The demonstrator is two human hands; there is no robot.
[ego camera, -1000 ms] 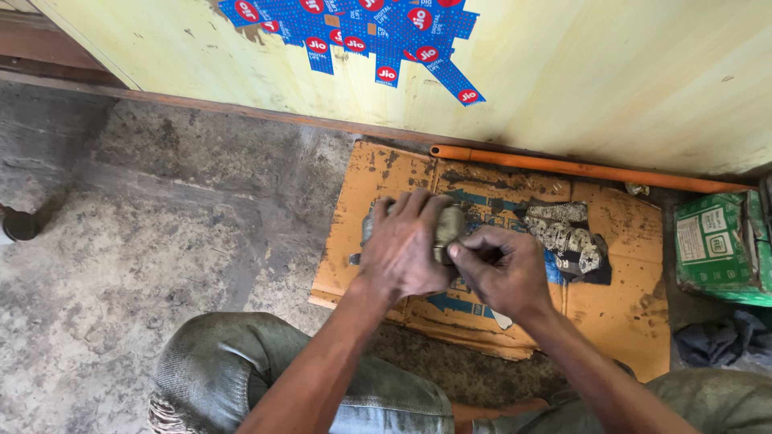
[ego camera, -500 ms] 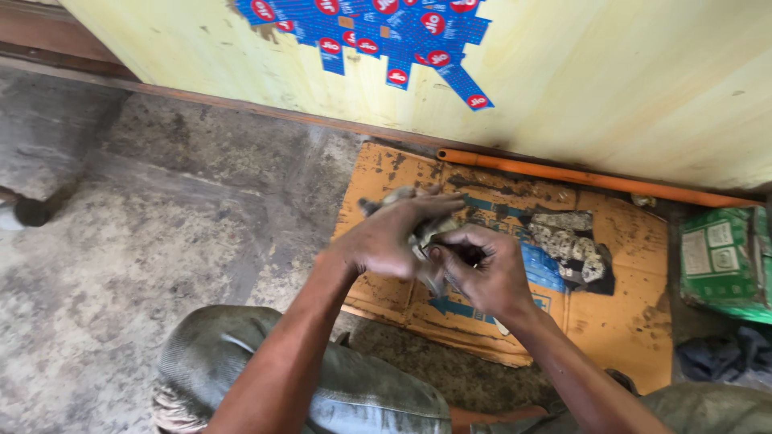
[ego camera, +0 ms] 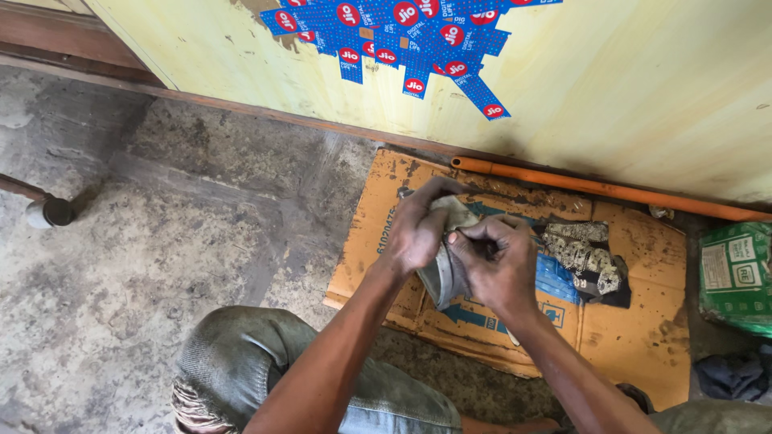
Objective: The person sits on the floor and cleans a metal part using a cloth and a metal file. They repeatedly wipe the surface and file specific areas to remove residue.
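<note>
My left hand (ego camera: 418, 229) grips a greasy grey metal part (ego camera: 447, 273), a rounded, cylinder-like piece, held tilted above the cardboard. My right hand (ego camera: 500, 261) is closed against the same part from the right, its fingertips pinched at the part's top edge; whether they hold something small there I cannot tell. Both hands are dirty with grease. Below them lies a flattened orange cardboard sheet (ego camera: 635, 337) on the floor. A patterned, oil-stained rag (ego camera: 587, 257) rests on the cardboard just right of my right hand.
An orange pipe (ego camera: 611, 191) runs along the foot of the yellow wall (ego camera: 627, 88). A green box (ego camera: 736, 277) sits at the right edge, dark cloth (ego camera: 736, 376) below it. A pipe end (ego camera: 48, 210) lies on the concrete floor (ego camera: 161, 241) at left. My knees are at the bottom.
The metal part has been turned in my hands, from lying across under my left palm to hanging tilted with its round body downward. The view has shifted slightly, both hands staying on the part.
</note>
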